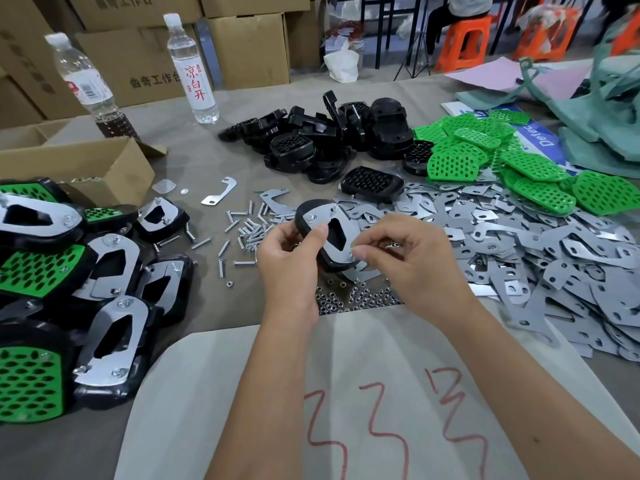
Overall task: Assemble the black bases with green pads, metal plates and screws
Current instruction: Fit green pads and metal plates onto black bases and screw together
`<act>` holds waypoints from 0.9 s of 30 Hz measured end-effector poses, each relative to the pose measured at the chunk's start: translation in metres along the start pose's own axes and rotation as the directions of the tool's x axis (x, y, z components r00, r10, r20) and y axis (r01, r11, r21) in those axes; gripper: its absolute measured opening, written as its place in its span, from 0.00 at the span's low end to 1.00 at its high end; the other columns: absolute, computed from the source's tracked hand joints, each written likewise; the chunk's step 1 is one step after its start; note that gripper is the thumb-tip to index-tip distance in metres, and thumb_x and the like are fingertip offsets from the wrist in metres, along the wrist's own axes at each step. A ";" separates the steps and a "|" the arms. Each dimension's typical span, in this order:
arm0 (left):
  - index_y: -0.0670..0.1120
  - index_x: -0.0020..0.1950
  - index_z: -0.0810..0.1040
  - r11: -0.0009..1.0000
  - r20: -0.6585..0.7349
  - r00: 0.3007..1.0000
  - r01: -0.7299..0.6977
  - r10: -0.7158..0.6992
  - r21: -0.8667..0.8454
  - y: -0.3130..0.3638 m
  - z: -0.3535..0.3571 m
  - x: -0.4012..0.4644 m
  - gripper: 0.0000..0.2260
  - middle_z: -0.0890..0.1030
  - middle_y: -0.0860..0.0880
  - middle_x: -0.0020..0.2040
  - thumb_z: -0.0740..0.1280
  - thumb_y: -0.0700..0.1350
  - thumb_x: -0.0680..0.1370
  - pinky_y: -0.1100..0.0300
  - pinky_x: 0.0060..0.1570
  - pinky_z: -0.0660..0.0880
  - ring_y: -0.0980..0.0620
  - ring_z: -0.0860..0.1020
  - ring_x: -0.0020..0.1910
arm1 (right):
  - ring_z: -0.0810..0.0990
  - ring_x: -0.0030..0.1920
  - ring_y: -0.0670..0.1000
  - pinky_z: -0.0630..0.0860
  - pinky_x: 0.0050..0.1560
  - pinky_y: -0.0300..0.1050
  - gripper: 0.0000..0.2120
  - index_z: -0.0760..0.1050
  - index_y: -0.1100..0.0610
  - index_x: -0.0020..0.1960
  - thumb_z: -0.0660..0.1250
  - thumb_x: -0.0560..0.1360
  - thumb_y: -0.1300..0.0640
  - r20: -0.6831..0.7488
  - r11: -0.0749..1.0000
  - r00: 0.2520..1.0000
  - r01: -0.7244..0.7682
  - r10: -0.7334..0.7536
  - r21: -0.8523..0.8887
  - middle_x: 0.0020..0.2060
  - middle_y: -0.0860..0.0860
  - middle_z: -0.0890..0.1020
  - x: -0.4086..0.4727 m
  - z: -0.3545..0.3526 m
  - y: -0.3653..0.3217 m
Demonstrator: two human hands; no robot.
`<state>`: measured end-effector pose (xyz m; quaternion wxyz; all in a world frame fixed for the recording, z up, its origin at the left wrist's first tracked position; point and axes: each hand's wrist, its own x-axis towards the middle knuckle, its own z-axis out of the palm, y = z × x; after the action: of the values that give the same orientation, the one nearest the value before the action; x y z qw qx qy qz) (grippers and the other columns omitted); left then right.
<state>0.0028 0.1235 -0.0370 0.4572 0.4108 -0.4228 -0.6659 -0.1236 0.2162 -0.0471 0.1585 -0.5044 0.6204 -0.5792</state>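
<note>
L hand (294, 251) grips black base (311, 216) w/ metal plate (332, 233), thumb on plate; R hand (408, 254) fingers (360, 252) pinch at plate's near corner.

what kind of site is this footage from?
Likely a small assembly workshop or packing floor: bulk piles of metal plates, black bases and green pads on one table, stacked cardboard boxes behind.

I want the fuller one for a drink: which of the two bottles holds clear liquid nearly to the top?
The right bottle, with red characters down its label. The left bottle holds only some dark liquid at its bottom.
</note>
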 end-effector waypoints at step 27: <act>0.35 0.56 0.81 0.987 0.014 0.997 0.079 -0.078 -0.142 -0.006 0.004 0.000 0.08 0.84 0.39 0.49 0.73 0.34 0.78 0.45 0.51 0.83 0.43 0.83 0.44 | 0.77 0.37 0.53 0.75 0.36 0.50 0.08 0.84 0.52 0.41 0.83 0.68 0.57 -0.111 1.000 0.994 -0.014 0.011 -0.025 0.33 0.48 0.78 -0.001 0.008 -0.003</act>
<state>-0.0021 0.1260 -0.0414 0.4569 0.3907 -0.3596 -0.7136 -0.1158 0.2133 -0.0471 0.1207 -0.4696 0.6389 -0.5973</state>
